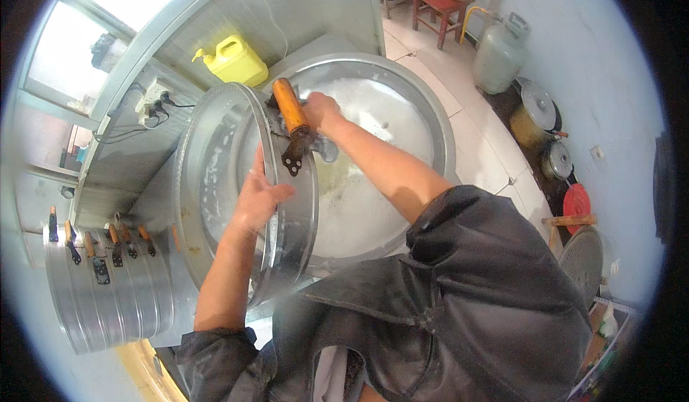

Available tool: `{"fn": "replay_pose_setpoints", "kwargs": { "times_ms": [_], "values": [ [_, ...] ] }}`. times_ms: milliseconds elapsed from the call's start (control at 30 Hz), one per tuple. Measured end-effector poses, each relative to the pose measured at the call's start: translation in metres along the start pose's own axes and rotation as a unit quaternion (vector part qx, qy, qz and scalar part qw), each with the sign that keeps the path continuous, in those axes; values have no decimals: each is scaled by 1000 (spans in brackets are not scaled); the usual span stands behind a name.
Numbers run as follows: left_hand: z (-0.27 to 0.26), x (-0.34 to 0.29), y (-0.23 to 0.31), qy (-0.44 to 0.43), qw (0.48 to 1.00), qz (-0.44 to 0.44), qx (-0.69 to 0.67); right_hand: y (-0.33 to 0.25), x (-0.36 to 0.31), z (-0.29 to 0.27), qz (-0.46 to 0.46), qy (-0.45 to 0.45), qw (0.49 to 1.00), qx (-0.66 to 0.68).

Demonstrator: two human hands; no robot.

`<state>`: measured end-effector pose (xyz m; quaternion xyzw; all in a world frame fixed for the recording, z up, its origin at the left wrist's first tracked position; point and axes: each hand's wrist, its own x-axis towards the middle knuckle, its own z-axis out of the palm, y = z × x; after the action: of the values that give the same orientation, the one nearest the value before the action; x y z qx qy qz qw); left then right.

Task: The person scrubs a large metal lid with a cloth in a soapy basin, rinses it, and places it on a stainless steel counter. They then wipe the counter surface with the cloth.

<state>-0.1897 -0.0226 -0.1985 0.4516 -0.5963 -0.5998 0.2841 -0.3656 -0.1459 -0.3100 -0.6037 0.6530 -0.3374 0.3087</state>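
The left hand (257, 195) holds the rim of a round metal pan (237, 187) tipped on its edge, grip closed on the rim just below the pan's wooden handle (291, 111). The pan stands inside a large metal basin (423, 108) of soapy water. The right hand (321, 111) reaches past the handle to the pan's far side; its grip seems closed, though that is hard to tell. A stack of similar pans (108, 287) stands to the left, a yellow jug (235, 59) behind.

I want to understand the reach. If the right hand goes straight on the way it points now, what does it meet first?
The right hand points up-left, toward the wooden handle on the tilted metal pan. It would likely meet that handle first; it may touch it already, depth is unclear.
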Motion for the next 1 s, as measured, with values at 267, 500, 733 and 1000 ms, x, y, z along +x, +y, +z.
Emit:
{"fn": "replay_pose_setpoints", "kwargs": {
  "times_ms": [267, 500, 733, 1000],
  "values": [
    [-7, 24, 6, 32, 998, 13, 53, 65, -92, 8, -117, -111, 927, -338],
    [-8, -20, 7, 0, 991, -17, 132, 83, -86, 11, -37, -197, 950, -239],
    [-19, -51, -19, -71, 996, 21, 49, -10, -71, -34, 79, -71, 761, 640],
    [-14, -41, -13, -54, 996, 21, 73, -43, -56, -10, -11, 28, 843, 538]
  ]
}}
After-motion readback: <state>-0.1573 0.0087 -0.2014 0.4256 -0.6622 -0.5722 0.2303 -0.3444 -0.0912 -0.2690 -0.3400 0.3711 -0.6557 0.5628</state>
